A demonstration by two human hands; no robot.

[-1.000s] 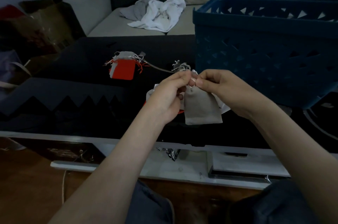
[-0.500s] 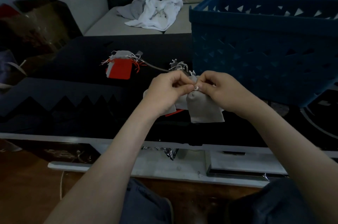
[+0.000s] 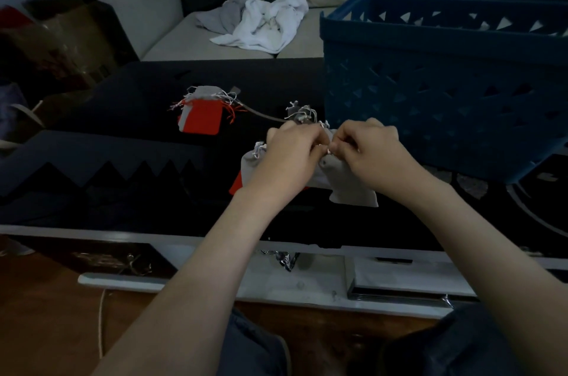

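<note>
while the two sat fingertip to fingertip, left hand [image 3: 292, 157] and right hand [image 3: 367, 154] each pinched the drawstring neck of the grey pouch [image 3: 353, 192]; pouch body hung below the right hand over the dark table [image 3: 129, 105], near the blue basket [image 3: 430, 92].

EXPOSURE: we log a dim, underexposed view | SOURCE: soft light from the far side, brightest on the white cloth [image 3: 264, 22] | SHADOW: the black surface [image 3: 132, 99] swallows detail | FOCUS: we find left hand [image 3: 292, 157], right hand [image 3: 368, 154] and grey pouch [image 3: 353, 191] slightly soft | EDGES: we note wide-angle bowing of straight lines
</note>
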